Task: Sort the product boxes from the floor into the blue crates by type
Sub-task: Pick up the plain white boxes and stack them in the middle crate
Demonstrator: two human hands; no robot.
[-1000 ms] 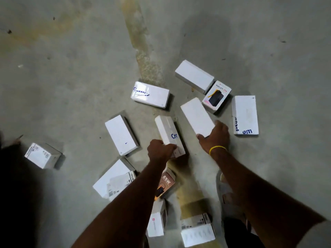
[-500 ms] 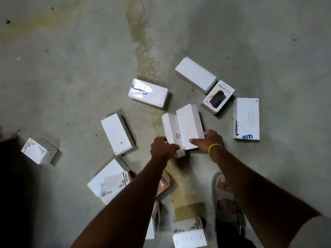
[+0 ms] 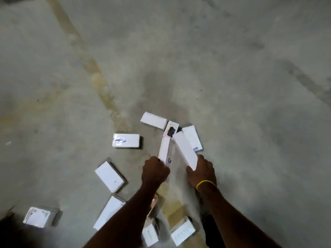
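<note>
My left hand (image 3: 155, 170) grips the near end of a long white box with blue lettering (image 3: 165, 152). My right hand (image 3: 201, 171), with a yellow band on the wrist, grips a second long white box (image 3: 185, 151). Both boxes are lifted off the floor and their far ends lean together. Several more white boxes lie on the concrete floor: one with blue print (image 3: 126, 140), a plain one (image 3: 154, 120), one showing a black item (image 3: 171, 130), one at the right (image 3: 192, 137) and one at the left (image 3: 109, 176). No blue crate is in view.
Close to my arms lie further boxes: a labelled one at the far left (image 3: 38, 216), a long white one (image 3: 108, 213), a small one (image 3: 150, 234) and another (image 3: 182, 232). A yellowish stain streak (image 3: 93, 76) crosses the bare concrete floor beyond.
Both hands have raised their boxes off the floor and tipped them up. The camera has tilted upward, so the boxes sit lower in view and more bare floor shows.
</note>
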